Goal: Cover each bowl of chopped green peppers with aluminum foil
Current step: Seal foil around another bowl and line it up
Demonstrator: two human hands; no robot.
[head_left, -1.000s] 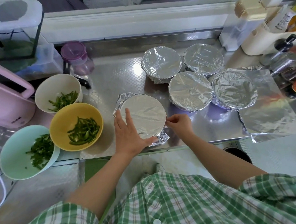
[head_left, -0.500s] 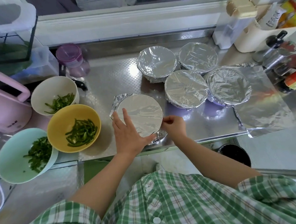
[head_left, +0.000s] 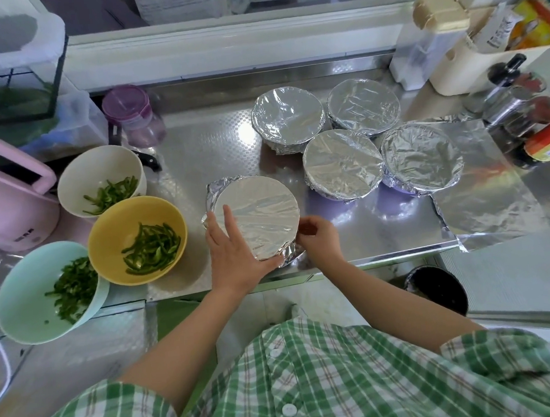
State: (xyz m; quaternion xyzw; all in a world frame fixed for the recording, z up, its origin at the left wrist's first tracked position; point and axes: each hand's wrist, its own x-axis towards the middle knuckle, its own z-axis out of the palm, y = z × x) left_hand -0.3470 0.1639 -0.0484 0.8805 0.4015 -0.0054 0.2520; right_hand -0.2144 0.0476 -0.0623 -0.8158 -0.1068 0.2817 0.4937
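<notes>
Pressing the foiled bowl (head_left: 261,209) at the counter's (head_left: 199,155) front edge, the left hand (head_left: 238,255) is lying flat, fingers (head_left: 228,219) straight; the right hand (head_left: 319,239) is pinching its foil rim; packet labels (head_left: 533,28) are showing illegible

Pink appliance (head_left: 8,205) (left), purple-lidded jar (head_left: 132,115), sauce bottles (head_left: 518,103)

The shiny counter (head_left: 199,155) holds five covered bowls (head_left: 287,117). Open bowls (head_left: 108,238) line its left edge, a foil sheet (head_left: 492,201) its right.
</notes>
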